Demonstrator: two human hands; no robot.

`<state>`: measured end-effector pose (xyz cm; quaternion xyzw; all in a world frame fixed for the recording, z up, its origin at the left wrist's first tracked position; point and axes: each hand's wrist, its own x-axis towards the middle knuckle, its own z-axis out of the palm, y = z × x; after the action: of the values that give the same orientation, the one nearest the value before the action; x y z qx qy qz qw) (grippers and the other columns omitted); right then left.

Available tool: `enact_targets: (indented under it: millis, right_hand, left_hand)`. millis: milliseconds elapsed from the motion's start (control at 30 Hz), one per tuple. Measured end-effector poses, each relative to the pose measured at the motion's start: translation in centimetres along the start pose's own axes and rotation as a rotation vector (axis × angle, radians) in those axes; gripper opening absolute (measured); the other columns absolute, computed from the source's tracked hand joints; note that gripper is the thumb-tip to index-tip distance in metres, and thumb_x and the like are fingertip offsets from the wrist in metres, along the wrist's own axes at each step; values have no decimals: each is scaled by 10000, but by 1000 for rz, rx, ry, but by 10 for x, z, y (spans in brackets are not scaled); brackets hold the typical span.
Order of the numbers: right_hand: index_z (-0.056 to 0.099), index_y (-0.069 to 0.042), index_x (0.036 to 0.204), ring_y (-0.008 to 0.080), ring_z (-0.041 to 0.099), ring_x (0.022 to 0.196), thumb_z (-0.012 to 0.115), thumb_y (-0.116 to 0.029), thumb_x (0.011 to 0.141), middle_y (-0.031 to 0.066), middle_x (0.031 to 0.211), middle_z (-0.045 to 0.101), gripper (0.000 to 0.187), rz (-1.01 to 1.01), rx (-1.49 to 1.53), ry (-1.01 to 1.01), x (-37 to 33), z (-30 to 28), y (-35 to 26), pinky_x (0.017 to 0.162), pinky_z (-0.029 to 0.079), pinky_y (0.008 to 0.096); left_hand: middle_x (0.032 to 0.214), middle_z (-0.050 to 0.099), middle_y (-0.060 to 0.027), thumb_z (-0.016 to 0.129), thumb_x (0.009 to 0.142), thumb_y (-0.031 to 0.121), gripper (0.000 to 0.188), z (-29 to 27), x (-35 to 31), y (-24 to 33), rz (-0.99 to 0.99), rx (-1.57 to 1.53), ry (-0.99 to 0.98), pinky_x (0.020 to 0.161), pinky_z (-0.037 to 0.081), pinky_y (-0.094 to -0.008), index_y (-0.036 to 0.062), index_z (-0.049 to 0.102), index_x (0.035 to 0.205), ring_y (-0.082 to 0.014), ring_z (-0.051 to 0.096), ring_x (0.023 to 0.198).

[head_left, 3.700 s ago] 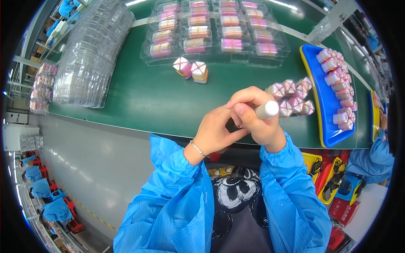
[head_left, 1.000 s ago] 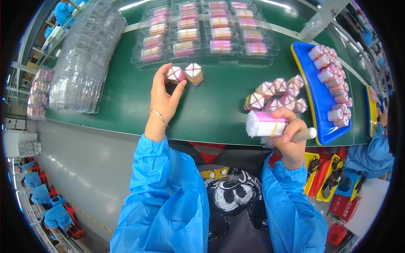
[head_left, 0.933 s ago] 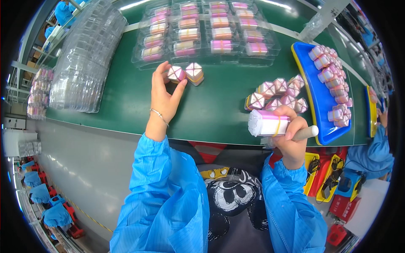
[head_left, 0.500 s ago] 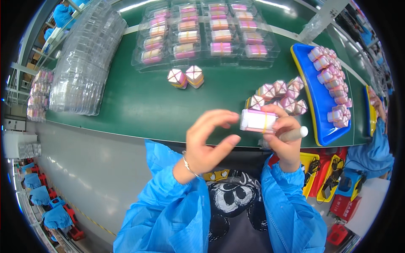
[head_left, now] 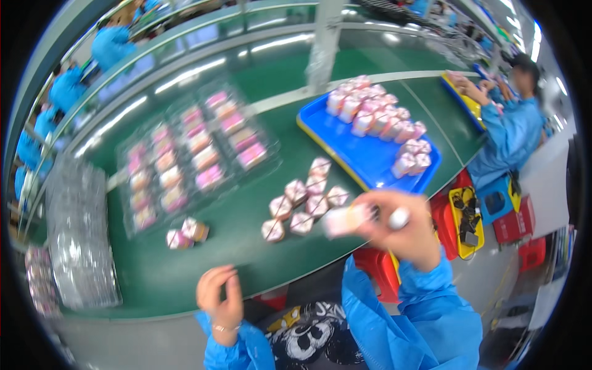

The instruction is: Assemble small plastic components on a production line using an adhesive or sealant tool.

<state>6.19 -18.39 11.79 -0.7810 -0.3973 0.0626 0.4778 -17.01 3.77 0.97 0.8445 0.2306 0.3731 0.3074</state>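
My right hand (head_left: 407, 231) grips a small pink-and-white bundle (head_left: 345, 221), blurred by motion, over the table's near edge. Tucked into the same hand is a thick white-ended stick (head_left: 399, 217), its kind unclear. My left hand (head_left: 221, 299) is lower left near the table edge, holding nothing, fingers loosely bent and apart from the thumb. Just left of the held bundle, several similar bundles (head_left: 317, 205) stand in a group on the green table (head_left: 246, 259). Two more bundles (head_left: 195, 230) stand farther left.
A blue tray (head_left: 376, 169) with many bundles lies at the right back. Clear blister trays (head_left: 200, 145) filled with bundles lie at the left back, beside a tall stack of clear trays (head_left: 80, 240). At the far right, a co-worker in blue (head_left: 509, 132) reaches to a yellow tray (head_left: 462, 102).
My view has swung to the right. My left hand has drawn away from the bundle and is now well apart from it. The right hand still holds bundle and stick.
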Motion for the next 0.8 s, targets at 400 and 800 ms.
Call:
enact_targets:
  millis: [400,800]
  right_hand:
    - [545,-79,715,116,387,367,711,-420,802,20,514,451,389,759,143,1023,30,-330,397,342,295,298]
    - [293,-72,1459,355,652,799,702,-335,839,266,1384,395,788,837,-286,1392,87,-345,471,546,576,371]
  left_hand:
    - [1441,330,-180,543,957,270,591,-30,37,-101,-175,198,203,1046,331,-469,5,318,1435,-341,372,1310]
    - [1377,436,-172,752,716,113,822,-14,46,-89,-274,68,27,1115,296,-402,25,345,1424,-322,427,1288]
